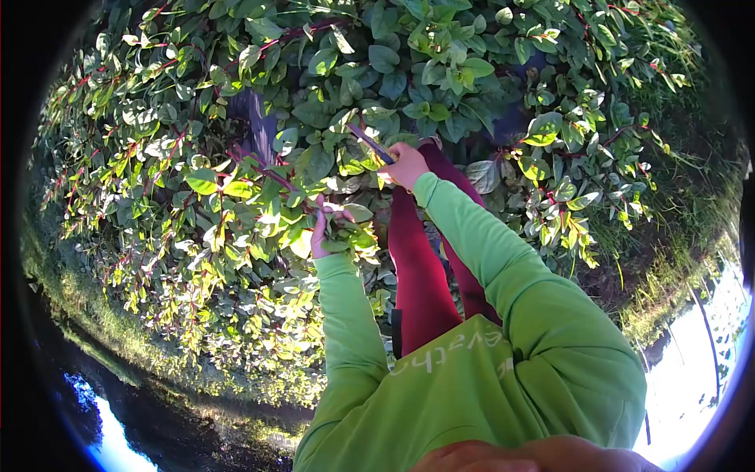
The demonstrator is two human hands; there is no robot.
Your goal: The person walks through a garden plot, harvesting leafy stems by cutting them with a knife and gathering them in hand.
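My right hand (405, 167) grips a narrow, dark knife (370, 144) whose blade points up and to the left among the leaves. Below and to the left of it, my left hand (324, 228) has its fingers curled around a bunch of leafy stems (358, 236). Leaves partly cover those fingers. A thick reddish-purple stem (271, 175) slants down toward the left hand from the upper left. The knife blade and the left hand are apart.
Dense leafy plants (385, 59) with red stems spread around my legs (421, 275). Dark ground cover (255, 122) shows through gaps in the foliage. A strip of grass (668, 204) runs along the right side.
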